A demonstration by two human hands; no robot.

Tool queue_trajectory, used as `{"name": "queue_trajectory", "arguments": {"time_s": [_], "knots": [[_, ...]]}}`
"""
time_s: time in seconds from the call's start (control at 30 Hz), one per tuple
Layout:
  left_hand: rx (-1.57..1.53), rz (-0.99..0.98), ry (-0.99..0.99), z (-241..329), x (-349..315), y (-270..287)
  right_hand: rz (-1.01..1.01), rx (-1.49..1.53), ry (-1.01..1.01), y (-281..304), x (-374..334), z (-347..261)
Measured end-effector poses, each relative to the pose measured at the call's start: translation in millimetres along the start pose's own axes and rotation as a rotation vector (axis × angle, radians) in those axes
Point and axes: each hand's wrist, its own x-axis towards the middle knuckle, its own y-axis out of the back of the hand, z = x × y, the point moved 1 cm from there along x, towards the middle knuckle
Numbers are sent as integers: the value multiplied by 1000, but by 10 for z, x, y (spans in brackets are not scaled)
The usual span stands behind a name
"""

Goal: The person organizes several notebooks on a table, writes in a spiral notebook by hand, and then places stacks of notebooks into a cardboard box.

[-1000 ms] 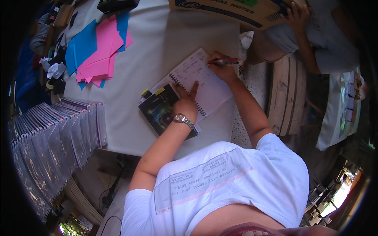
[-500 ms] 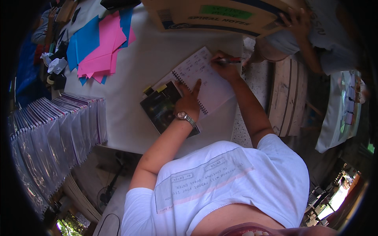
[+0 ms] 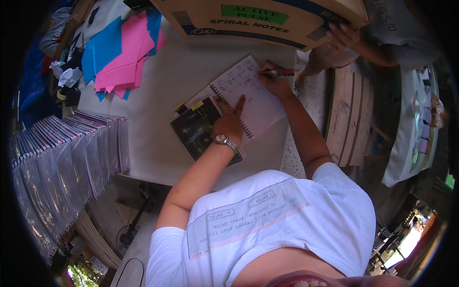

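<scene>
An open spiral notebook lies tilted on the white table, handwriting filling the upper part of its page. My left hand rests across its coil binding, with two fingers spread toward the page. Beneath that hand sits a dark notebook cover with yellow tabs and a binder clip at its top. My right hand is at the page's upper right edge, closed around a red and black pen. The pen's tip is hidden by my fingers.
A large cardboard box stands at the table's far side, with another person's hand on it. Blue and pink paper sheets lie at far left. Plastic-wrapped notebooks line the left edge. Crumpled paper and a wooden bench flank the table.
The cardboard box has shifted slightly left and nearer, and the other person's hand on it has moved down. My hands stay almost in place over the notebook.
</scene>
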Motion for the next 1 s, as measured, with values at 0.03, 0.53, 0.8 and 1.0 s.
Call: {"name": "queue_trajectory", "arguments": {"time_s": [0.03,0.53,0.8,1.0], "knots": [[1,-3,0,1,2,1,-3,-12,-6,5,-1,2],[67,-37,34,7,44,-31,18,37,-75,-10,-7,10],[68,-29,27,-10,54,-66,96,79,-56,-40,-20,107],[62,-16,26,-35,74,-108,119,-53,-63,-38,-20,86]]}}
